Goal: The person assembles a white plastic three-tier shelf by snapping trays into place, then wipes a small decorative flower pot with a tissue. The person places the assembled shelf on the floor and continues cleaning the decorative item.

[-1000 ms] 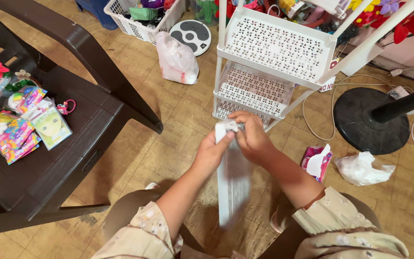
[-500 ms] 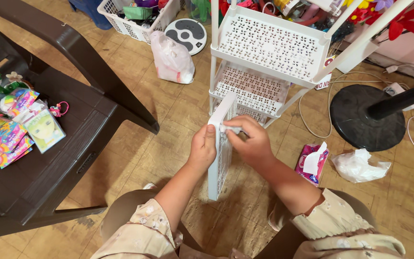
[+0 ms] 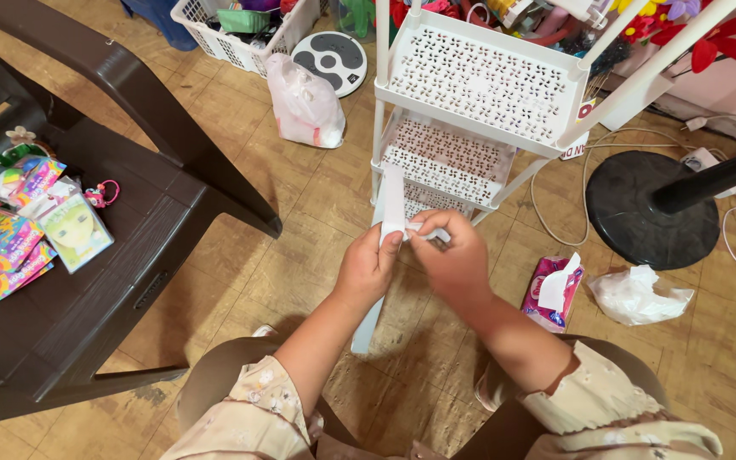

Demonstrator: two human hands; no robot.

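- Since the earlier frames the long white strip (image 3: 393,204) has swung from lying flat and pointing down toward the lap to standing nearly upright in front of the white tiered rack (image 3: 479,81)
- Dark plastic chair (image 3: 129,255), well left of the rack, carries colourful packets (image 3: 10,243) on its seat
- Black fan base (image 3: 651,209) stands just right of the rack; a crumpled white bag (image 3: 636,294) lies near it
- Pink tissue pack (image 3: 549,290) lies below the rack's right post
- Left hand (image 3: 368,268) is clamped on the strip near its upper part, thumb over its face
- Right hand (image 3: 451,255) pinches a small white piece at the strip's side, fingers closed
- Step judged in hand: working that piece along the strip; the next move would call for a steady left-hand hold while the right pulls
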